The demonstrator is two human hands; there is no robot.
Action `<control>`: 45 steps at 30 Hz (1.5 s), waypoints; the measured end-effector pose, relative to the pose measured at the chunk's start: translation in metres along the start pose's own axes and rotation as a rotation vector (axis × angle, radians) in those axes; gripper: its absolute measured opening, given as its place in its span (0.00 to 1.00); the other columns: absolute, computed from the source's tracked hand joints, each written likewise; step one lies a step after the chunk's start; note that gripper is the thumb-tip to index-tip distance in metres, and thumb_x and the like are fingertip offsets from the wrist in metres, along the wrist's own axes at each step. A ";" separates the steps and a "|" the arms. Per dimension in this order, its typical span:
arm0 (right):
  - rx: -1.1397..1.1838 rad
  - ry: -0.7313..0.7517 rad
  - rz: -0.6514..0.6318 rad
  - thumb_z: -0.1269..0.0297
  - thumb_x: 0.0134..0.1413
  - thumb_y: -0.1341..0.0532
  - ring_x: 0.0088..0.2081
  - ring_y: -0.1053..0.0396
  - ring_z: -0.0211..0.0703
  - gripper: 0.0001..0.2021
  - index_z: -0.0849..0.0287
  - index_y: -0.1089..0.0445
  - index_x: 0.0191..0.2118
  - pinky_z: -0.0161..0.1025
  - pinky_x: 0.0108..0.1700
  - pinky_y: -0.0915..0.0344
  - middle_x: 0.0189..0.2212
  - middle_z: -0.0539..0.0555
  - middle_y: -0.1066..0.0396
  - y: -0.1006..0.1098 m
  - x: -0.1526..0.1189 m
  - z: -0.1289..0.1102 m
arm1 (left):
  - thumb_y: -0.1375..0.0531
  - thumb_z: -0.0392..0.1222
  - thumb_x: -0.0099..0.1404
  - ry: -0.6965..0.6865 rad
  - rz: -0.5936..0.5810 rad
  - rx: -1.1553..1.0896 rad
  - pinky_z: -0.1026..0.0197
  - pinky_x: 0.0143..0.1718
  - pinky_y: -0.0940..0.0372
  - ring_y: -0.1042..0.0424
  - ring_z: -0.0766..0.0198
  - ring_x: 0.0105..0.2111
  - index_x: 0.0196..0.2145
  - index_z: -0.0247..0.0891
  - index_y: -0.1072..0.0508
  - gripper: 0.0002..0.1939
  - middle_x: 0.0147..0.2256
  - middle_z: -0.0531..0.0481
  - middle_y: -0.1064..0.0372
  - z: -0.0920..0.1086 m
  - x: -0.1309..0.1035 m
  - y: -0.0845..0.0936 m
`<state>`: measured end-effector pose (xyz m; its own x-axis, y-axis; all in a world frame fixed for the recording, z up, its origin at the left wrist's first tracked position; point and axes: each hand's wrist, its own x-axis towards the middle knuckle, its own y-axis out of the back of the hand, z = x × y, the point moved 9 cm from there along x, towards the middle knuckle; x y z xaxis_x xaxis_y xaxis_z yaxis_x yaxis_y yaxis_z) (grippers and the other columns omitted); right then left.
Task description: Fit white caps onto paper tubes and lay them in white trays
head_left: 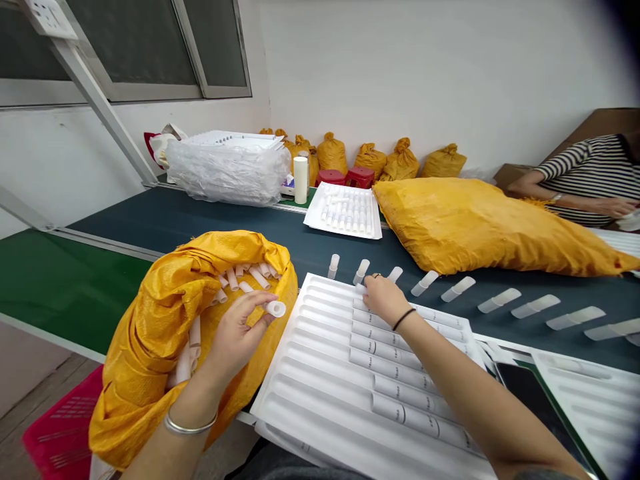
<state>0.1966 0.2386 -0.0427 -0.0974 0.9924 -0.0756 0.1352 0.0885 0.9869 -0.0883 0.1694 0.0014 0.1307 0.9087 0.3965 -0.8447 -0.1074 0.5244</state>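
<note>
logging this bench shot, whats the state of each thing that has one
yellow sack: mouth open, tubes inside
left hand: pinching one tube
right hand: fingers down on the tray's far edge
white tray: right-hand slots filled, left ones bare
big yellow bag: closed, lying flat

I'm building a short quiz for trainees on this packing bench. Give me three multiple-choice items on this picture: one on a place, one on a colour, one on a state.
1. Where does the right hand rest?
A. on the far edge of the white tray
B. inside the sack
C. on the red stools

2. What colour is the open sack by the left hand?
A. blue
B. yellow
C. black

3. What is the state of the left hand?
A. flat on the belt
B. empty, open
C. pinching a small white tube

Answers:
1 A, its fingers lie on the tray's far rim.
2 B, the woven sack is yellow.
3 C, thumb and fingers close on the tube.
</note>
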 end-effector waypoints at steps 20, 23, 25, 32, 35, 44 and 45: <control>0.666 0.801 0.252 0.72 0.61 0.47 0.50 0.34 0.44 0.20 0.54 0.41 0.58 0.44 0.52 0.35 0.49 0.58 0.32 0.076 -0.106 -0.099 | 0.43 0.40 0.65 -0.262 -0.207 0.046 0.63 0.41 0.34 0.31 0.64 0.40 0.54 0.41 0.33 0.19 0.40 0.47 0.32 0.074 -0.015 -0.014; 0.679 0.759 0.281 0.70 0.62 0.47 0.48 0.32 0.44 0.17 0.54 0.40 0.56 0.43 0.50 0.34 0.48 0.57 0.31 0.076 -0.106 -0.097 | 0.42 0.43 0.64 -0.196 -0.188 0.031 0.60 0.45 0.34 0.30 0.59 0.43 0.54 0.40 0.33 0.20 0.43 0.45 0.30 0.068 -0.014 -0.012; 0.696 0.735 0.314 0.70 0.62 0.47 0.49 0.32 0.44 0.17 0.53 0.40 0.55 0.43 0.51 0.34 0.48 0.57 0.31 0.077 -0.105 -0.095 | 0.42 0.46 0.64 -0.082 -0.187 0.000 0.58 0.46 0.34 0.30 0.57 0.45 0.54 0.40 0.33 0.21 0.47 0.44 0.30 0.056 -0.013 -0.011; 0.711 0.681 0.278 0.69 0.62 0.46 0.46 0.31 0.41 0.16 0.53 0.38 0.54 0.39 0.49 0.34 0.46 0.55 0.30 0.073 -0.099 -0.096 | 0.43 0.47 0.64 0.038 -0.243 -0.056 0.60 0.44 0.33 0.28 0.59 0.42 0.48 0.41 0.28 0.16 0.43 0.47 0.27 0.040 -0.015 -0.011; 0.704 0.659 0.275 0.67 0.62 0.46 0.45 0.31 0.41 0.15 0.55 0.37 0.54 0.39 0.47 0.34 0.45 0.56 0.29 0.073 -0.099 -0.095 | 0.43 0.44 0.65 -0.073 -0.188 0.029 0.60 0.46 0.34 0.28 0.59 0.44 0.49 0.40 0.29 0.15 0.44 0.47 0.27 0.053 -0.015 -0.004; 0.897 0.512 0.073 0.58 0.62 0.46 0.26 0.33 0.36 0.15 0.59 0.34 0.49 0.34 0.29 0.34 0.27 0.51 0.31 0.054 -0.092 -0.095 | 0.43 0.35 0.65 -0.375 -0.071 0.154 0.59 0.47 0.34 0.29 0.60 0.44 0.53 0.39 0.33 0.18 0.43 0.45 0.28 0.083 -0.024 -0.005; 0.894 0.520 0.083 0.59 0.62 0.46 0.26 0.33 0.37 0.14 0.59 0.34 0.50 0.35 0.29 0.34 0.27 0.51 0.31 0.054 -0.094 -0.097 | 0.43 0.35 0.65 -0.382 -0.065 0.154 0.58 0.47 0.34 0.29 0.60 0.44 0.53 0.39 0.34 0.18 0.43 0.44 0.28 0.085 -0.025 -0.006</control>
<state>0.1178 0.1415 0.0316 -0.4394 0.8573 0.2684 0.8225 0.2638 0.5039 -0.0422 0.1133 0.0519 0.3887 0.7034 0.5951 -0.7445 -0.1407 0.6526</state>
